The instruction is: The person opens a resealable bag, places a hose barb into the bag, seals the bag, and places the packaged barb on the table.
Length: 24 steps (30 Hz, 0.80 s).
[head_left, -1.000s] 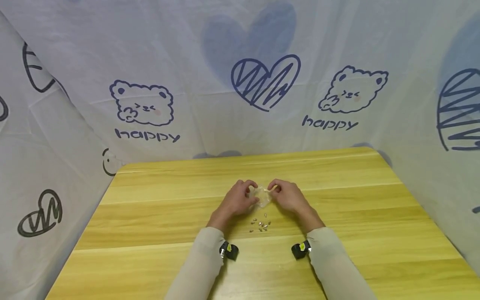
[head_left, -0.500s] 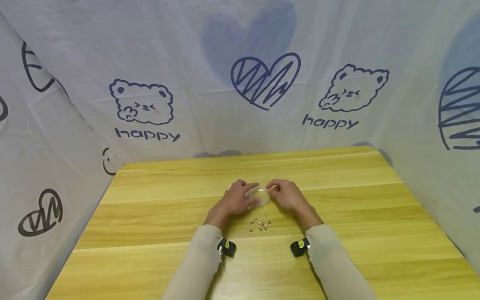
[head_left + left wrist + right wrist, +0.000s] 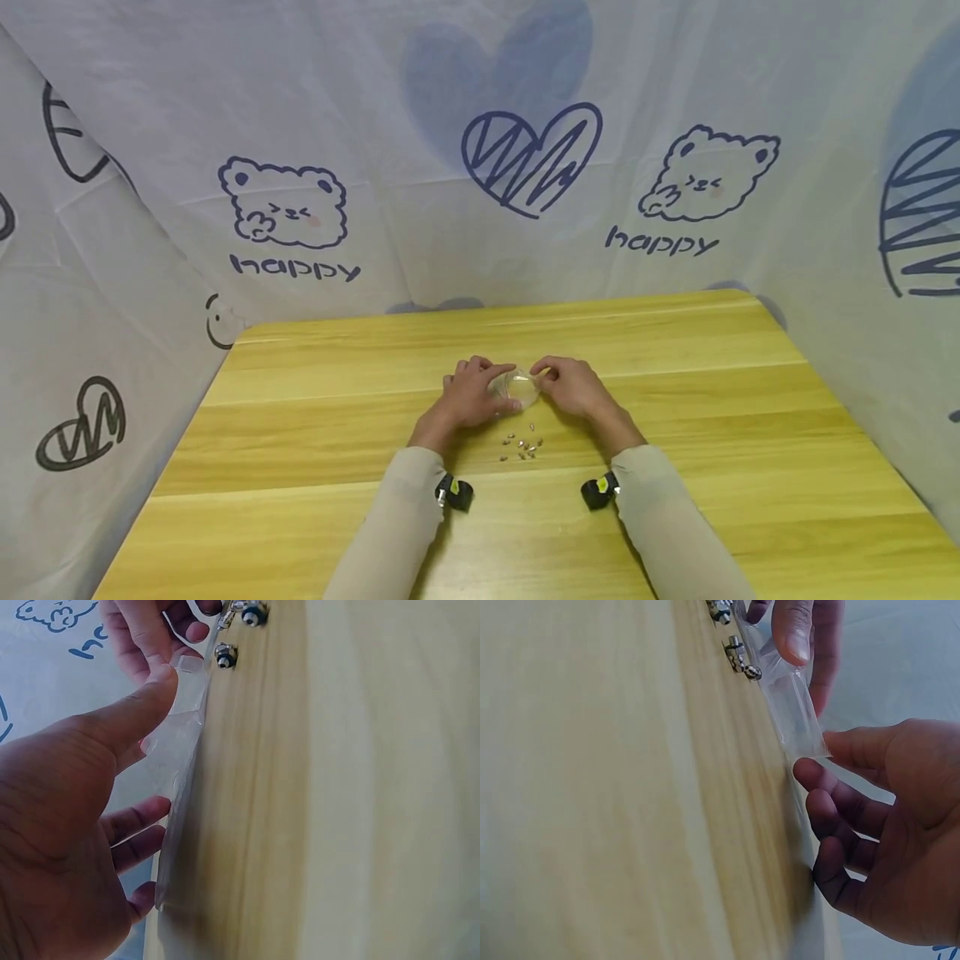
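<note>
A clear plastic bag (image 3: 521, 387) lies between my two hands on the wooden table. My left hand (image 3: 474, 393) holds its left side, thumb near, index finger stretched along the far edge. In the left wrist view, the thumb lies over the bag (image 3: 180, 742) and the other fingertips are at its edge. My right hand (image 3: 573, 387) pinches the right edge; in the right wrist view, thumb and index finger meet at a corner of the clear film (image 3: 795, 712). Several small silver metal fittings (image 3: 522, 444) lie loose just in front of the bag, some with dark rings.
The wood-grain table (image 3: 300, 467) reaches back to a white cloth (image 3: 420, 208) printed with hearts and bears. More of this cloth hangs at both sides. A black wrist camera (image 3: 454, 493) sits on the left wrist, another camera (image 3: 598, 492) on the right.
My left hand has shifted slightly left and its fingers have spread. The bag, crumpled before, now looks flatter and rounder. My right hand keeps its pinch almost in place; the fittings stay put.
</note>
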{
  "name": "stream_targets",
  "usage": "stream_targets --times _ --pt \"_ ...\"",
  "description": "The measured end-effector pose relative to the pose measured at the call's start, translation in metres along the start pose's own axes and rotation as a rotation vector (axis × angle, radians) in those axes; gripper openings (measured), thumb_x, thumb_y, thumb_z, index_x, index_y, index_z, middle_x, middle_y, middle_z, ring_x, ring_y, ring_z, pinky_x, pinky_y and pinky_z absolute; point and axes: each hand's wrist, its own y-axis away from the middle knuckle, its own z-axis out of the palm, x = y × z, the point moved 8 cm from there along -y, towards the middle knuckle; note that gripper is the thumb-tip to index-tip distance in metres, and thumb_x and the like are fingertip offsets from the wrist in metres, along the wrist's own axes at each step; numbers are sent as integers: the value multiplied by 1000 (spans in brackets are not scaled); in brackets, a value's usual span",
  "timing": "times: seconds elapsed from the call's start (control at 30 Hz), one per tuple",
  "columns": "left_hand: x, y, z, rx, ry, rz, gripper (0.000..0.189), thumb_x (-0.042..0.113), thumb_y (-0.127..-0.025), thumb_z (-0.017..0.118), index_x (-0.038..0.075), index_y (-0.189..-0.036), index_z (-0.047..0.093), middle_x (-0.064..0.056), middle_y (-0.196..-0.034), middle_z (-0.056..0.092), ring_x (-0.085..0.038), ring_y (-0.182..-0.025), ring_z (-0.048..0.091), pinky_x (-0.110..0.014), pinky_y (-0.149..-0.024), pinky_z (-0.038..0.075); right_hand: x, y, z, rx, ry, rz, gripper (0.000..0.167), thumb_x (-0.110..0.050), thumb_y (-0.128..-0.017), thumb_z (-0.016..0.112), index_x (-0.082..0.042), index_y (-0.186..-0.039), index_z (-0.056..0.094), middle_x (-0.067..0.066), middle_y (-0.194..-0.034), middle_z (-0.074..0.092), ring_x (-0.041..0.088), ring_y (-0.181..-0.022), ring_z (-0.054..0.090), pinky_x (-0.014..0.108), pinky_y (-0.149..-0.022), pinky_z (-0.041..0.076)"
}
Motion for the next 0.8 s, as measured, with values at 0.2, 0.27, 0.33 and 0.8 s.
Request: stream_targets --times 0.2,0.27,0.33,0.8 --pt "-1 0 -1 4 13 3 66 55 -84 67 33 -143 47 -7 -133 47 -26 -115 41 -52 -95 30 -4 6 -4 -7 -34 -13 22 -27 -96 58 -17 -113 68 5 -93 69 18 -82 60 35 -75 46" --pt "-1 1 -1 5 8 7 66 55 -84 67 33 -143 47 -7 -133 47 -26 -115 41 -53 -95 30 -5 8 -5 -6 -28 -26 22 -25 -96 58 -16 -114 68 4 -93 68 19 -84 60 36 -76 47" --pt "0 1 -1 5 6 9 66 55 -84 67 33 -143 47 -7 -134 47 -27 -116 41 -53 -95 30 -5 11 -7 -8 -15 -45 23 -23 -96 58 -16 -115 68 3 -92 68 18 -85 60 36 -77 47" --pt "0 1 -2 -20 -17 -6 68 56 -84 67 33 -145 45 -8 -138 47 -29 -121 41 -54 -97 32 -15 34 -7 -140 47 -172 37 -17 -93 64 -13 -129 57 8 -107 63 21 -96 61 41 -83 50"
